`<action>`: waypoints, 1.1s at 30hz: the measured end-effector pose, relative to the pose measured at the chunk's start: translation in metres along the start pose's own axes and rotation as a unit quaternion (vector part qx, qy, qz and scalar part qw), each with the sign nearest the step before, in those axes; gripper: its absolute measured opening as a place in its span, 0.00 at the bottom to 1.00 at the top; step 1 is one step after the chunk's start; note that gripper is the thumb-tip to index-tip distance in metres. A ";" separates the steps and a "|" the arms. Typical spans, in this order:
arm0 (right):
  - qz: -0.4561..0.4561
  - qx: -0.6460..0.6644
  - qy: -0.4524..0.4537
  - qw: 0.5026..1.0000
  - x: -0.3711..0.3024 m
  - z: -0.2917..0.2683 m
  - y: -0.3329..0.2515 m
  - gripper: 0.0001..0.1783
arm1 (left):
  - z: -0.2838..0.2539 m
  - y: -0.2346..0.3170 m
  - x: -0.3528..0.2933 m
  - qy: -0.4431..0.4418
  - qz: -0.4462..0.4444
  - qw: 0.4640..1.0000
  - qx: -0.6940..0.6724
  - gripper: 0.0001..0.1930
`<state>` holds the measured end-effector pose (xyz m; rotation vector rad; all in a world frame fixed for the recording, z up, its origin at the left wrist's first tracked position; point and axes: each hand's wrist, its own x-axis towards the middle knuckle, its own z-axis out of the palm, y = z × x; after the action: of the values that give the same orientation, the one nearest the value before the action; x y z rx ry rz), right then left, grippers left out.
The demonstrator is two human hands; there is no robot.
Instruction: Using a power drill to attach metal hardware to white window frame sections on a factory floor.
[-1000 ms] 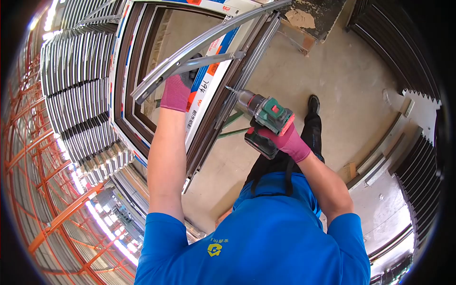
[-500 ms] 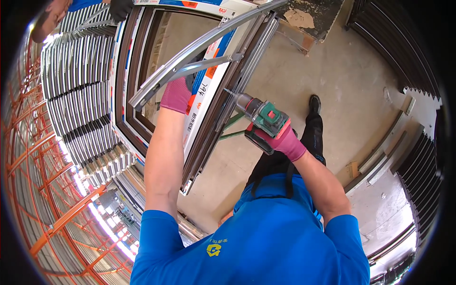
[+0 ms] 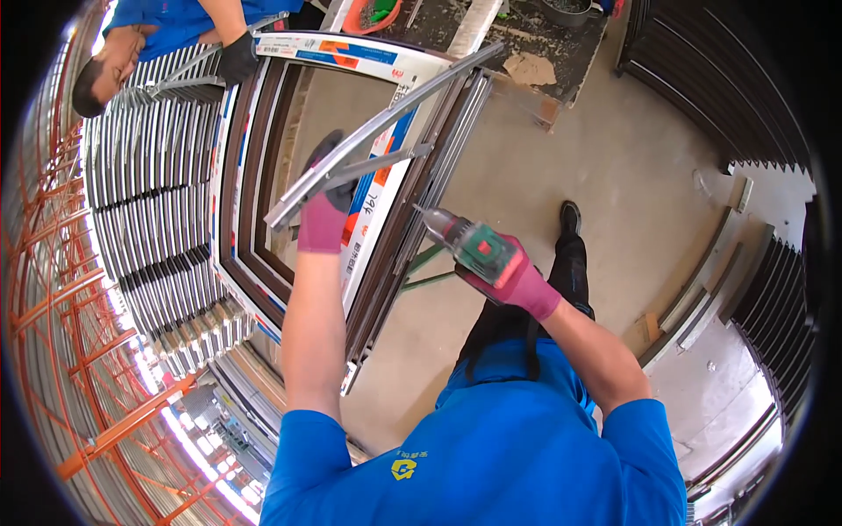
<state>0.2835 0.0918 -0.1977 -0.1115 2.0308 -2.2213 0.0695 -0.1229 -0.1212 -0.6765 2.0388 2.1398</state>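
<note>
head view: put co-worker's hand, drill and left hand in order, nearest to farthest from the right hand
1. Drill: gripped in the right hand.
2. Left hand: to the left, by the metal bar.
3. Co-worker's hand: upper left, near the frame's corner.

Below a bright-blue short-sleeved fabric shirt (image 3: 526,447) with a yellow angular emblem (image 3: 403,470), black fabric trousers (image 3: 573,273) and a rounded black shoe (image 3: 570,216) are worn, while the left hand (image 3: 327,209) and right hand (image 3: 517,279) are covered by magenta knit-cuffed gloves (image 3: 319,233).
</note>
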 end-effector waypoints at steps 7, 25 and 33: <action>-0.111 -0.121 0.073 0.984 -0.041 -0.049 -0.066 0.24 | -0.012 -0.011 -0.127 -0.110 -0.060 0.979 -0.162 0.19; 0.034 -0.033 0.013 0.999 -0.059 -0.089 -0.088 0.22 | 0.057 -0.044 -0.169 -0.190 -0.164 0.945 -0.207 0.20; 0.053 -0.183 0.121 0.974 0.028 -0.165 -0.015 0.29 | 0.000 0.017 -0.137 -0.128 -0.051 0.964 -0.226 0.20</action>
<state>0.2319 0.2520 -0.1988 0.2392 2.4891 -1.8529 0.1858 -0.0937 -0.0521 -0.4991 1.3681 2.4986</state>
